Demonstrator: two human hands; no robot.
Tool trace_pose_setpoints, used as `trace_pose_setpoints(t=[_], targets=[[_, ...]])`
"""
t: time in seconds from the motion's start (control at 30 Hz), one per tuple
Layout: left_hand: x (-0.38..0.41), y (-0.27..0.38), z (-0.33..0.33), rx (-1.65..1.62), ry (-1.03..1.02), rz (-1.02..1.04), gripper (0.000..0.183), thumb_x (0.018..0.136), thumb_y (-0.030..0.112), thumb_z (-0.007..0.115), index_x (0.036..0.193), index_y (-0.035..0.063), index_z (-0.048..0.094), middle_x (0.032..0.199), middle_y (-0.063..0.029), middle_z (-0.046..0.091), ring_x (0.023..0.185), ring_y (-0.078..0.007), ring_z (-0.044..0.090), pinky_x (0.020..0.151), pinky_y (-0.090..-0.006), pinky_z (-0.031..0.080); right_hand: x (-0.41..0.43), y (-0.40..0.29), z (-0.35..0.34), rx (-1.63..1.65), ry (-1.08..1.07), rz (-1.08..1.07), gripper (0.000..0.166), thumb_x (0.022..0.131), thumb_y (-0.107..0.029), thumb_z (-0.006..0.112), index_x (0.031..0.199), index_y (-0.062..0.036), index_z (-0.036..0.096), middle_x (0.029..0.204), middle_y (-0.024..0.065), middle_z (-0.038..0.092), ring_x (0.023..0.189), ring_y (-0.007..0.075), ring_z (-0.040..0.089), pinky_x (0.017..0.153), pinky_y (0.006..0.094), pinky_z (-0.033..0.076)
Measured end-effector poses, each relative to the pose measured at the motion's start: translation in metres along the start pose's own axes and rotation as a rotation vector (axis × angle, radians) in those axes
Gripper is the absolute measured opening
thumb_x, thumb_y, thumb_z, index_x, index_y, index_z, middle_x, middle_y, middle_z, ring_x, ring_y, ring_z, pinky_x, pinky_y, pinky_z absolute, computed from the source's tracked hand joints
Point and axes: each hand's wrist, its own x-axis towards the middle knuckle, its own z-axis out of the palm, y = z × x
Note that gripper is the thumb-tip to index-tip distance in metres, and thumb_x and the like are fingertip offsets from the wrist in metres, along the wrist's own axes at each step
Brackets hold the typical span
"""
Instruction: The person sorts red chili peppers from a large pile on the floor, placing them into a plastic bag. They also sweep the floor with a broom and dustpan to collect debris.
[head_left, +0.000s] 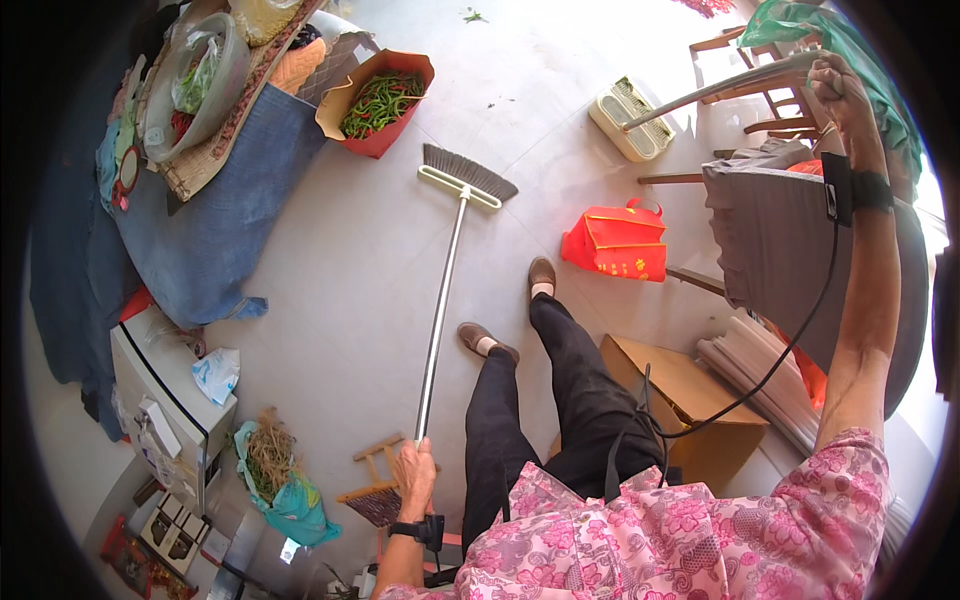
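Note:
The fingers of my left hand (414, 476) are closed around the top of a broom's metal handle (442, 315). Its broom head (469, 180), with dark bristles, rests on the pale floor ahead of my feet. At the upper right, my right hand (838, 86) grips the end of a long dustpan handle (720, 88). A cream dustpan (634, 120) with comb teeth hangs or stands at the handle's far end; I cannot tell whether it touches the floor. The broom head and the dustpan are apart.
A red paper bag of green chillies (382, 105) stands beyond the broom. Right of my feet are a red bag (619, 244), a cardboard box (675, 405) and a cloth-draped chair (780, 217). A teal sack (289, 502) and a small wooden stool (375, 499) lie left.

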Motion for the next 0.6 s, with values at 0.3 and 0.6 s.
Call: trace_pose_setpoints(t=[0.3, 0.6], targets=[[0.111, 0.136, -0.035, -0.043, 0.031, 0.038, 0.040, 0.089, 0.035, 0.056, 0.084, -0.0045, 0.060, 0.085, -0.0266, 0.063, 0.083, -0.0456, 0.059, 0.073, -0.0523, 0.044, -0.012, 0.010, 0.026, -0.182, 0.006, -0.081, 0.013, 0.089, -0.010, 0.060, 0.082, -0.0062, 0.050, 0.066, -0.0032, 0.045, 0.042, -0.0004, 0.036, 0.033, 0.0167, 0.019], [0.060, 0.128, -0.037, -0.080, 0.042, -0.044, 0.040, 0.087, 0.035, 0.058, 0.081, -0.0044, 0.058, 0.079, -0.0266, 0.061, 0.078, -0.0445, 0.058, 0.070, -0.0512, 0.043, 0.012, -0.020, -0.084, -0.093, -0.073, 0.036, 0.019, 0.095, -0.012, 0.053, 0.081, -0.0062, 0.042, 0.066, -0.0016, 0.040, 0.042, 0.0002, 0.034, 0.031, 0.0162, 0.020]])
